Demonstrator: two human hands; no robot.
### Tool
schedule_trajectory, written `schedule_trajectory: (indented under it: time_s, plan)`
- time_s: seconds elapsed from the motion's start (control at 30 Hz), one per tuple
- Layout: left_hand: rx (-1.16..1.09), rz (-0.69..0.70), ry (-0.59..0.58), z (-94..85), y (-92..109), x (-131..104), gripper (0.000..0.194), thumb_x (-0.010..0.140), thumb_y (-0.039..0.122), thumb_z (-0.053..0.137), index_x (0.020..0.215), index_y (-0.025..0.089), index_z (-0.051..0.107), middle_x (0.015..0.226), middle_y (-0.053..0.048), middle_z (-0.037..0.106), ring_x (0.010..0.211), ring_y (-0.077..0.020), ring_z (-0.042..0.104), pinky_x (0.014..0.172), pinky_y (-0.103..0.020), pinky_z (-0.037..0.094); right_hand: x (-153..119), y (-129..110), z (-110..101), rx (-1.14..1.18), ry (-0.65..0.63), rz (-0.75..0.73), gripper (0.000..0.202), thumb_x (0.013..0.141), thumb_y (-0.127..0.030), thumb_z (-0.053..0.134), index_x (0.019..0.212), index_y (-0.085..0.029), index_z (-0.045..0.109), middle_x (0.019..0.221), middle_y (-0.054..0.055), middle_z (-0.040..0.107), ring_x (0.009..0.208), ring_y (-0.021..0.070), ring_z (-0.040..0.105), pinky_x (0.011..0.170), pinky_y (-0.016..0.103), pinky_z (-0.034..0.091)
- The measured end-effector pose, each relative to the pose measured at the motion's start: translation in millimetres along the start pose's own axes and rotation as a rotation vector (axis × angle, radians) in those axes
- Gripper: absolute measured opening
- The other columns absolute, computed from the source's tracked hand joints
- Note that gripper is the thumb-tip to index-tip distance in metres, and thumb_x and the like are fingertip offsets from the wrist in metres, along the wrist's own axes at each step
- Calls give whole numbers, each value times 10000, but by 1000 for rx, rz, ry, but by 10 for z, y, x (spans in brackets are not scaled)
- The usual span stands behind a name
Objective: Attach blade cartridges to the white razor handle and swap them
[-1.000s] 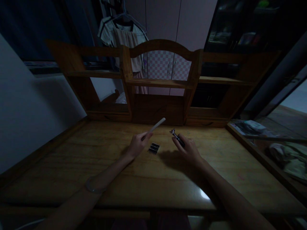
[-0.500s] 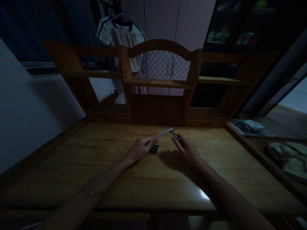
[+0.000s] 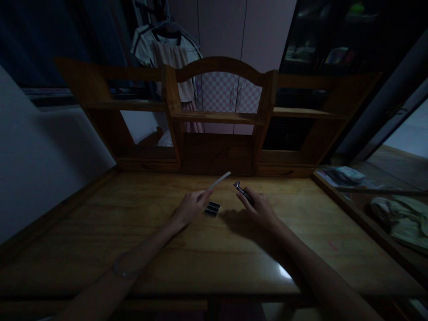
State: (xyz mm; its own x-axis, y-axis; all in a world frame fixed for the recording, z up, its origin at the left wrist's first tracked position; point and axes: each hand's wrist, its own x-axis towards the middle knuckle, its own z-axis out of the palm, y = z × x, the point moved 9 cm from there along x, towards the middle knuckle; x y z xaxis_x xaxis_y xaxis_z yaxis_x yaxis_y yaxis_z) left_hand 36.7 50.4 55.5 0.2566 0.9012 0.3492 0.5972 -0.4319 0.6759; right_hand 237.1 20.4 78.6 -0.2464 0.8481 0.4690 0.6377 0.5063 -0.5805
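Observation:
My left hand is closed around the lower end of a slim white stick, whose far end points up and to the right. Its exact kind is not clear in the dim light. In my right hand is a razor with a shiny metal head and a dark handle, the head tilted up toward the left. A small gap separates the stick's tip from the razor head. On the desk between my hands, nearer the left one, lies a small dark ribbed pack, like a set of blade cartridges.
A wooden desk lies under my hands, with a wooden shelf unit along its back edge. To the right are a lower ledge with a plastic packet and some crumpled cloth. Clothes hang behind the shelves.
The white stick has come away from the razor head, moving left and slightly up with my left hand. The dark pack is now fully visible. My right hand has barely moved.

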Motion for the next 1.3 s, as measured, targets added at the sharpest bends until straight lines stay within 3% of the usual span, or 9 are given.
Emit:
schedule_trajectory:
  time_s: [0.2,0.37,0.43,0.57,0.7,0.8,0.9,1.07,1.3]
  plan:
    - [-62,4,-117,171,1,-11,492,898,512,399,708,130,644,608,5,560,578,-123,474,541,-224,302,-1,-11,-27,48,-2,22,274,921,-444,431,843,-207,543,624,-1,541,549,139,513,522,246,307]
    - [-55,-15,24,-4,-19,11,482,902,506,385,700,126,601,580,20,477,558,-109,421,521,-221,277,14,75,11,323,-45,139,396,945,-481,328,814,-189,561,572,-24,454,508,108,434,482,221,314]
    - [-37,14,59,-45,28,-12,465,903,496,390,703,127,590,568,25,450,549,-104,407,517,-219,271,16,155,102,486,-93,218,438,937,-514,316,796,-179,560,552,-32,429,467,96,394,429,207,287]
    - [41,84,-3,52,140,-53,427,898,478,419,703,137,587,575,22,478,537,-96,415,527,-212,278,10,236,340,773,-229,320,460,912,-553,347,744,-169,538,486,-48,414,367,73,326,343,192,208]
    - [107,20,33,19,57,-18,436,912,481,393,761,143,623,594,12,519,545,-103,447,527,-220,276,-7,215,487,1100,-350,416,458,893,-568,377,637,-192,426,411,-71,340,310,62,234,300,185,151]
    - [92,-10,77,-56,4,-8,441,920,479,379,809,139,636,573,26,488,530,-96,436,516,-220,263,-32,148,518,1341,-454,479,453,901,-551,377,613,-204,335,406,-90,299,294,50,168,298,176,162]
    - [70,55,45,-19,83,-40,428,921,468,390,768,138,615,562,35,455,520,-87,427,519,-218,269,-77,90,530,1496,-572,527,440,926,-522,339,622,-207,300,408,-105,283,261,45,145,308,185,232]
    - [73,135,-2,86,218,-71,405,922,463,396,759,148,593,583,27,500,523,-90,453,536,-220,293,-117,52,527,1583,-641,542,417,934,-490,335,630,-205,318,389,-107,276,244,54,157,288,183,222]
    - [100,64,92,-33,103,-38,423,923,455,391,800,131,635,568,18,518,505,-91,440,511,-222,280,-134,-7,533,1629,-685,519,408,928,-500,313,647,-205,331,380,-112,287,244,52,148,310,187,280]
